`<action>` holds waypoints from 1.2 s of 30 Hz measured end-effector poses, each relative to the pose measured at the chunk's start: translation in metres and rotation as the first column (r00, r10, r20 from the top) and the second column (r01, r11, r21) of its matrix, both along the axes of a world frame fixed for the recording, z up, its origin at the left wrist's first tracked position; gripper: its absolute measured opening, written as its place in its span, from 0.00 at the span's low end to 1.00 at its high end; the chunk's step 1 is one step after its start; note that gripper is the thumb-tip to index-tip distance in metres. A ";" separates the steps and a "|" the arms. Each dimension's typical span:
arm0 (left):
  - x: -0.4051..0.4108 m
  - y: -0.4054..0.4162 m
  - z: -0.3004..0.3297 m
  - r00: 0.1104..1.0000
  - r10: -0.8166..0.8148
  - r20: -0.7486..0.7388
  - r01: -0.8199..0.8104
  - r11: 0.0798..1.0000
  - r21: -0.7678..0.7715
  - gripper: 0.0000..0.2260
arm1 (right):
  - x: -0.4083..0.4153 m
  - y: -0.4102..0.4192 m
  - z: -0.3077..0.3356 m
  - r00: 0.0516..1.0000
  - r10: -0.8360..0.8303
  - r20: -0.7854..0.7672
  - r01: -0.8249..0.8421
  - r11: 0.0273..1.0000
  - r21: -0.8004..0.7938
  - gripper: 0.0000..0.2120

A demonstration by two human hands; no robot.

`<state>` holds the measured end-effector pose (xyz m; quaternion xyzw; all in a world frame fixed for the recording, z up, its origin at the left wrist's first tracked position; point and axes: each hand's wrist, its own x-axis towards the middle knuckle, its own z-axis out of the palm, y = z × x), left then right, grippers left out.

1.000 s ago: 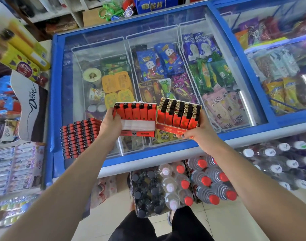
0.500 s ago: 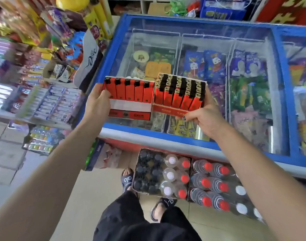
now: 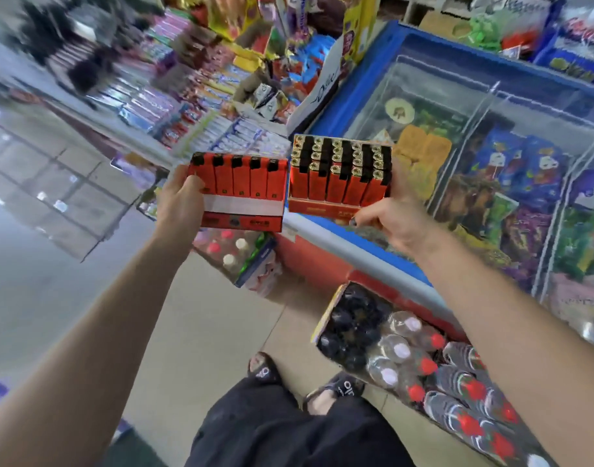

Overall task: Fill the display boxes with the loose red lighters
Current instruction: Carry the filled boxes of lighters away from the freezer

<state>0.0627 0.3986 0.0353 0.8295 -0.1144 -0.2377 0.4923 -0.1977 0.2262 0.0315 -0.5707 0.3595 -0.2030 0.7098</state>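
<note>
Two boxes of red lighters were up in the air, one per hand!

The left hand [image 3: 182, 200] gripped the left box [image 3: 242, 197] by its side, thumb over the front, one row of lighters [image 3: 241, 175] showing. The right hand [image 3: 395, 220] pinched the right box [image 3: 339, 178] at its lower corner, packed full. Both boxes sat side by side, nearly touching, beside the freezer [image 3: 356, 106], above the floor [image 3: 204, 315] and bottles [image 3: 417, 358].

Shop interior: beige tiled floor [image 3: 201, 318]; blue-framed glass-topped chest freezer [image 3: 366, 96] at right; blurred, crowded snack shelves [image 3: 174, 79] at upper left; shrink-wrapped bottled drinks [image 3: 406, 358] below the freezer.
</note>
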 end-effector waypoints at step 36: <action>0.467 0.133 -0.011 0.945 0.327 -0.013 -0.328 0.945 -0.016 0.10 | 0.585 0.043 -0.026 0.958 0.285 0.040 -0.287 0.953 0.098 0.45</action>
